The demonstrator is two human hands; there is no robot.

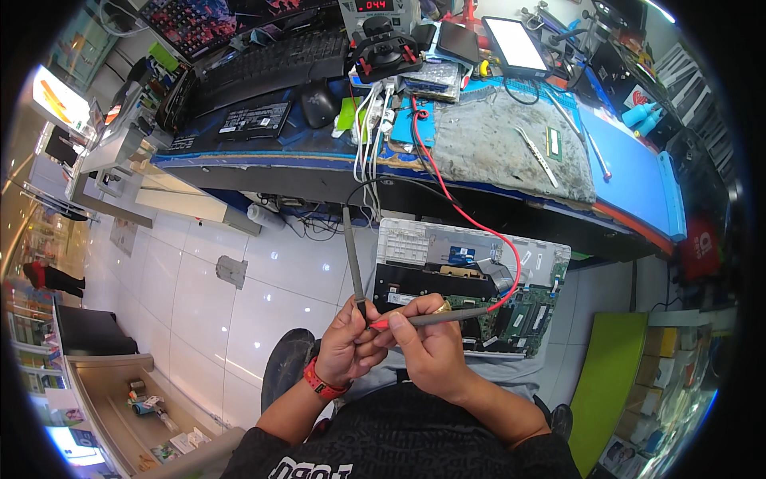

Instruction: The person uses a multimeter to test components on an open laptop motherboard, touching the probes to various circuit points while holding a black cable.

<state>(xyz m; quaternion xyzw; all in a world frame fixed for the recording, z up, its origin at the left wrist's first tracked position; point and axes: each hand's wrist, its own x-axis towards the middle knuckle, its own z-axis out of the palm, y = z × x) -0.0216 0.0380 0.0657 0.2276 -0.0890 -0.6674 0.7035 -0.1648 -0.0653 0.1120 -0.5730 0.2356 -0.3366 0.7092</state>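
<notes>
My left hand (345, 351), with a red watch band at the wrist, is closed round a grey test probe (353, 259) that stands almost upright. A black lead runs from the probe's top towards the bench. My right hand (435, 349) pinches a second grey test probe (451, 317), lying nearly level, its red end pointing at my left fingers. The red lead (516, 259) loops up from it to the bench. Both hands meet in front of my body, and fingers hide the probe tips. An opened laptop base (415, 279) with a green circuit board (519, 319) rests on my lap.
Ahead is a workbench with a worn grey mat (487, 152), white tweezers (536, 156), a memory module (554, 144), a mouse (319, 104), a keyboard (271, 68) and a laptop battery (255, 120). White cables (369, 136) hang over its front edge. A shelf unit (120, 375) stands at left.
</notes>
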